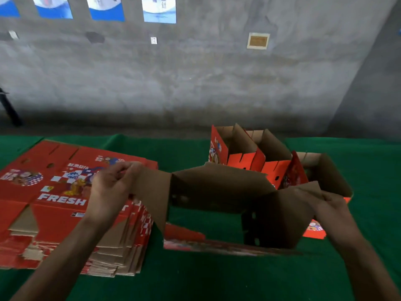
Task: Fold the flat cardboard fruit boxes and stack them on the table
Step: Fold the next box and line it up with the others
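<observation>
Cardboard up off the green counter (217, 279) now: a half-opened fruit box (217, 187) hangs between both hands, brown inner face toward the camera, its panels bent into a zigzag. Left hand (112, 183) curls its fingers over the box's left top edge, thumb pinched against the panel. Right hand (332, 205) grips the box's right top corner, fingers wrapped around the flap. Below the held box, a red printed flap (184, 235) trails down toward the counter; motion blur makes it hard to say whether it touches the cloth. Left of the held box lies the stack of flat boxes (54, 203), red side up, "FRESH" printed on the top sheet, the left hand hovering just above its right edge. Behind the held box stand the folded boxes (249, 148), open-topped and nested close together, with another open box (325, 170) to their right. Beyond all that rises a grey concrete wall (195, 83) with blue posters (159, 9) along the top.
</observation>
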Demonstrator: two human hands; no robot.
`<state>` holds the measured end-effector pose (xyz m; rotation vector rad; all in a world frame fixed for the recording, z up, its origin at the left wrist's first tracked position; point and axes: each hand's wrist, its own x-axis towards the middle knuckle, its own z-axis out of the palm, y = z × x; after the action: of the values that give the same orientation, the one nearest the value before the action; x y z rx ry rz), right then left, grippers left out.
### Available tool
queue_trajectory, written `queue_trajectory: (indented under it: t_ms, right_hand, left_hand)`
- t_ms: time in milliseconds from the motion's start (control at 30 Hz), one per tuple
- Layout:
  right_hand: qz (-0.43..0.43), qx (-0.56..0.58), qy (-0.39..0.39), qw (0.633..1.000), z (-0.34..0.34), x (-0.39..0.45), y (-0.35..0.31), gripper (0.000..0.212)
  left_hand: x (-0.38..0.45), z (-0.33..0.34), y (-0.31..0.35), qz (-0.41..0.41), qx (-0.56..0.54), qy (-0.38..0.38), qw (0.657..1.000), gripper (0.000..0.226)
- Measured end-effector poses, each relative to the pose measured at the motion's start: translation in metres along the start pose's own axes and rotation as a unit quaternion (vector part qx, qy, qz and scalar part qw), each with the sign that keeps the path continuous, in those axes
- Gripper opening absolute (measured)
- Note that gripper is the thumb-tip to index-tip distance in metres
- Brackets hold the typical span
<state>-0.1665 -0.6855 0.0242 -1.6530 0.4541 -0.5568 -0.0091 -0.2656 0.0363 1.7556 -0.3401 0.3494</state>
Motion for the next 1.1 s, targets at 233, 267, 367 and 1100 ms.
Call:
queue_trajectory:
  t_ms: [233, 267, 367, 1100]
  right_hand:
    - [0.096, -0.071, -0.023, 0.993, 0.004, 0.018, 0.068, 0.021]
    - [0.104, -0.051, 0.006, 0.993, 0.009, 0.019, 0.083, 0.018]
    - [0.114, 0.046, 0.124, 0.985, 0.021, 0.017, 0.11, 0.006]
    - [-0.064, -0.017, -0.058, 0.996, 0.054, -0.022, 0.106, 0.046]
  left_hand:
    - [-0.033, 0.033, -0.077, -0.131, -0.013, 0.05, 0.99, 0.024]
    - [-0.039, 0.038, -0.086, -0.154, -0.025, 0.052, 0.986, 0.023]
    - [-0.061, 0.05, -0.096, -0.174, -0.027, 0.041, 0.984, 0.022]
    - [-0.111, 0.134, -0.069, -0.111, 0.133, -0.008, 0.985, 0.084]
